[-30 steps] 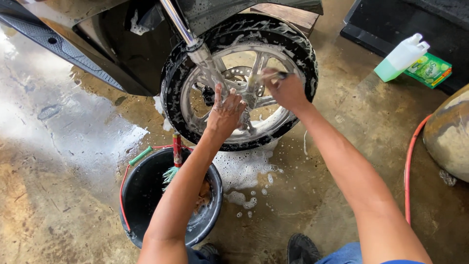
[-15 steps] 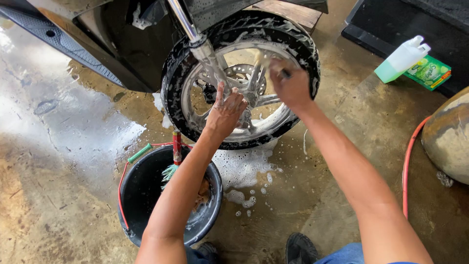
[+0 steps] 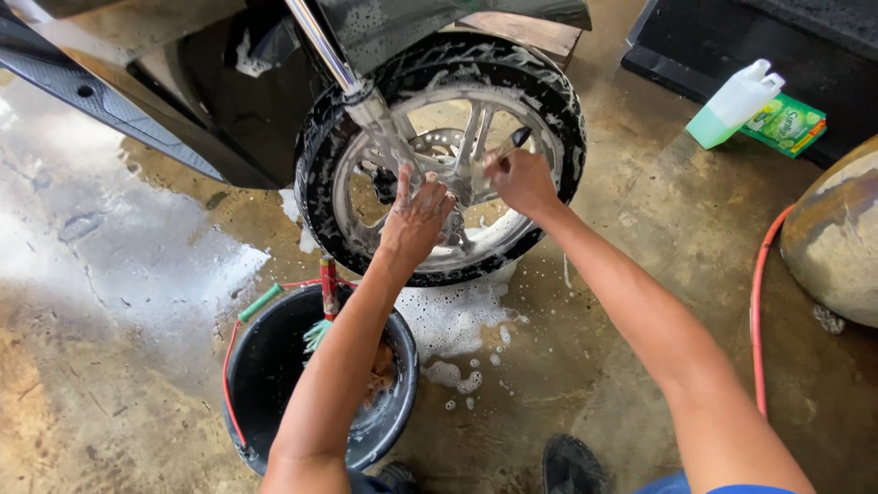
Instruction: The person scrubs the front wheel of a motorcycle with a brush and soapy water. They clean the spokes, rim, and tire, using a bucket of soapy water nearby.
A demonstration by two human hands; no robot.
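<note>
A black bucket [image 3: 274,375] is seen on the wet concrete floor [image 3: 119,302] at near left, directly under the left forearm; a red handle [image 3: 328,285] and a green handle [image 3: 261,302] stick up from its far rim, and something brownish lies inside. White foam [image 3: 453,320] is spread on the floor between the bucket and the wheel. At far right a pale green jug [image 3: 734,103] with a white top is set beside a green box [image 3: 785,124], and a red hose [image 3: 757,311] is run along the floor next to a large rounded object [image 3: 837,238] at the right edge. A dark shoe [image 3: 569,465] is seen at the near edge.

The wheel [image 3: 444,155] stands upright at far centre, held in a chrome fork [image 3: 352,78] under a dark mudguard [image 3: 430,18]. Its black tyre is flecked with suds, its silver rim and spokes are soapy, and a brake disc is partly seen behind the spokes. Black bodywork [image 3: 119,101] hems it in on the left.

The left hand [image 3: 416,220] is laid on the rim near the fork leg, with the fingers [image 3: 407,178] spread apart and flat against the metal. The right hand [image 3: 521,178] is held over the spokes, its fingers closed around a small brush [image 3: 512,142] whose dark end points toward the tyre.
</note>
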